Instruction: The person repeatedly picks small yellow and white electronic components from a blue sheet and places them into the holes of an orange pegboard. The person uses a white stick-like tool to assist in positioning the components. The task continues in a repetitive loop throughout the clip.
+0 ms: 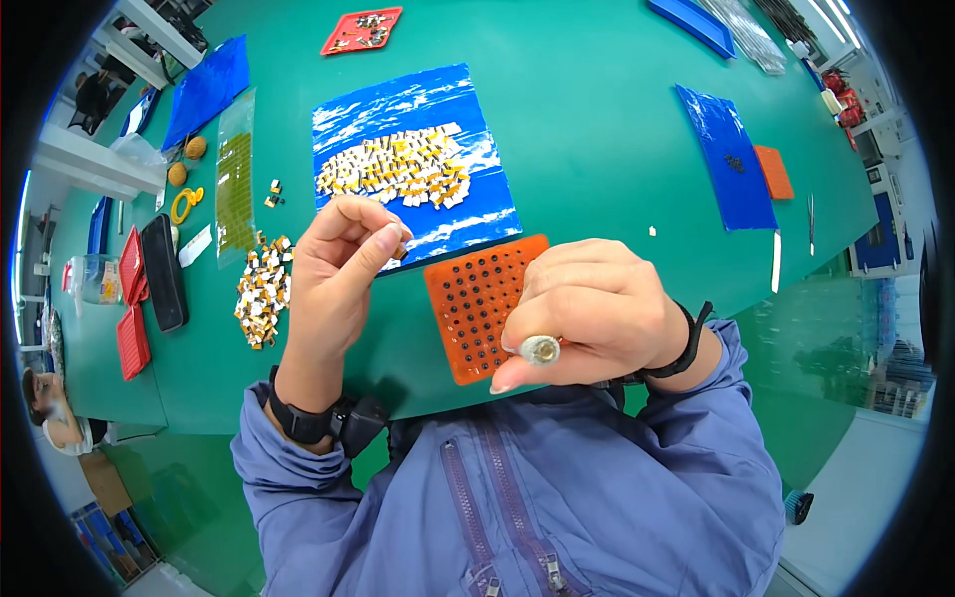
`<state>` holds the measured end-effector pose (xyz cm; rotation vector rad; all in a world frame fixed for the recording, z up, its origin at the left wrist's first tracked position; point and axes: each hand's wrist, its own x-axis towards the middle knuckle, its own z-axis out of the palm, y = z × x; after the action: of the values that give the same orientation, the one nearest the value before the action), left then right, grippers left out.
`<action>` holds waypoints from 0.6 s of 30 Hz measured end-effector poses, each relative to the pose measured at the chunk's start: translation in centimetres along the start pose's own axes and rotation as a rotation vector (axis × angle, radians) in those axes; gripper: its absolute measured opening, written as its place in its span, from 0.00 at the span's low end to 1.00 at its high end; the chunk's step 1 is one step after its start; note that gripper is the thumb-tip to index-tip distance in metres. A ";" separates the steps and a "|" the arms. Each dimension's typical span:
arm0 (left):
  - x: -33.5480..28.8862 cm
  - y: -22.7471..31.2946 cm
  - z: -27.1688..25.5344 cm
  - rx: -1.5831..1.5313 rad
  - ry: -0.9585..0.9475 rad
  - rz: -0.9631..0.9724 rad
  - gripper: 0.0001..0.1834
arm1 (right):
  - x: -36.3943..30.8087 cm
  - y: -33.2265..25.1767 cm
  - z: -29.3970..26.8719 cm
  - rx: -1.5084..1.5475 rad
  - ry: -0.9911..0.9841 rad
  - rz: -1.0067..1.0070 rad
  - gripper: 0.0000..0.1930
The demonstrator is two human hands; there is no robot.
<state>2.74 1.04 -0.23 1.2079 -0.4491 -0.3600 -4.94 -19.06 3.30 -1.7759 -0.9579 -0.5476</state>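
Note:
My left hand pinches a small brown-and-dark flat part between thumb and fingertips, just above the near edge of a glossy blue sheet. Closed around a slim stick-like tool, my right hand shows the tool's round, whitish end facing up; its other end is hidden. Under that hand lies an orange block with rows of round dark spots or pieces, its right side partly covered. A spread of small white-and-amber parts rests on the blue sheet.
A loose heap of similar parts lies left of my left hand. Farther left are a black case, red trays and yellow scissors. A red tray stands far off; tweezers lie right.

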 end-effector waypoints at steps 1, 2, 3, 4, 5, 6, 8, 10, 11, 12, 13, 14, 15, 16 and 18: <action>0.0 0.0 -0.1 0.005 0.016 0.004 0.02 | -0.1 0.0 -0.1 0.003 -0.001 -0.007 0.12; 0.1 0.1 -0.3 0.011 0.027 0.012 0.02 | -0.1 0.1 -0.3 0.028 -0.008 0.009 0.12; 0.2 0.3 -0.5 0.017 0.038 0.020 0.02 | -0.1 0.1 -0.6 0.054 -0.017 0.026 0.12; 0.3 0.6 -0.9 0.067 0.071 0.018 0.03 | -0.2 0.1 -0.9 0.080 -0.025 0.042 0.11; 0.3 1.3 -1.4 0.126 0.107 0.018 0.03 | -0.1 0.2 -1.3 0.094 0.029 0.079 0.11; 0.4 1.8 -2.1 0.183 0.136 0.016 0.03 | -0.3 0.3 -1.8 0.104 0.087 0.120 0.10; 0.4 3.3 -4.0 0.417 0.145 -0.023 0.03 | -0.3 0.6 -2.4 0.115 0.213 0.168 0.07; -0.1 4.6 -6.1 0.703 0.168 -0.099 0.04 | -0.6 0.9 -3.2 0.116 0.282 0.220 0.06; -0.5 4.9 -7.3 0.880 0.219 -0.191 0.05 | -0.5 1.1 -3.1 0.134 0.306 0.210 0.06; -0.7 4.9 -7.9 1.067 0.194 -0.159 0.05 | -0.5 1.2 -3.2 0.146 0.332 0.202 0.06; -0.8 5.0 -8.3 1.253 0.166 -0.124 0.05 | -0.5 1.4 -3.3 0.159 0.359 0.194 0.06; -0.9 5.3 -8.3 1.439 0.141 -0.090 0.05 | -0.5 1.4 -3.4 0.147 0.343 0.186 0.06; -0.7 5.4 -7.9 1.482 0.092 -0.070 0.06 | -0.5 1.4 -3.5 0.134 0.327 0.177 0.06; -0.4 5.3 -7.4 1.486 0.008 0.000 0.06 | -0.6 1.4 -3.6 0.121 0.311 0.169 0.06; 0.9 4.7 -5.6 1.474 -0.108 -0.004 0.06 | -0.6 1.5 -3.1 0.162 0.358 0.202 0.06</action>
<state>6.53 6.66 2.76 2.6176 -0.8523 -0.0351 -3.93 -22.35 3.24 -1.5413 -0.5528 -0.6144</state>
